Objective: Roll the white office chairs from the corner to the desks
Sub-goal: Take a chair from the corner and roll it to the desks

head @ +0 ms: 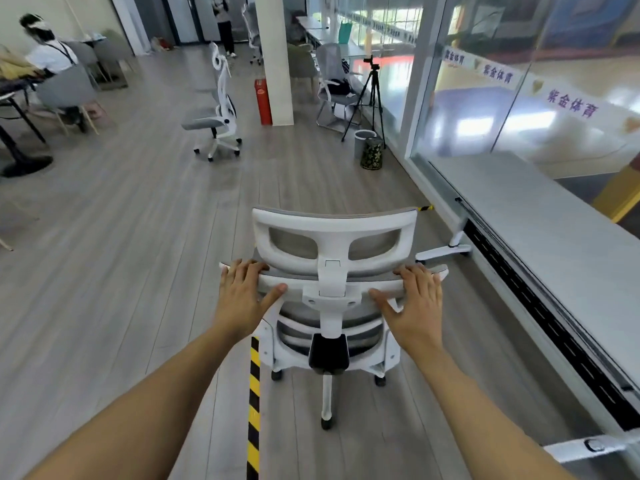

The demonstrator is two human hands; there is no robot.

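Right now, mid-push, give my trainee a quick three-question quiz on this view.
1. True or false: both hands rest on the top edge of the backrest of the white office chair.
2. Which lies on the floor just left of the chair's base?
A. a red cable
B. a yellow-and-black striped strip
C. a folded rug
3. Fill in: the long white desk runs along the person's ____ side.

Key:
1. True: the left hand and the right hand sit either side of the headrest post.
2. B, the striped strip.
3. Right; the desk stands beside the glass wall.
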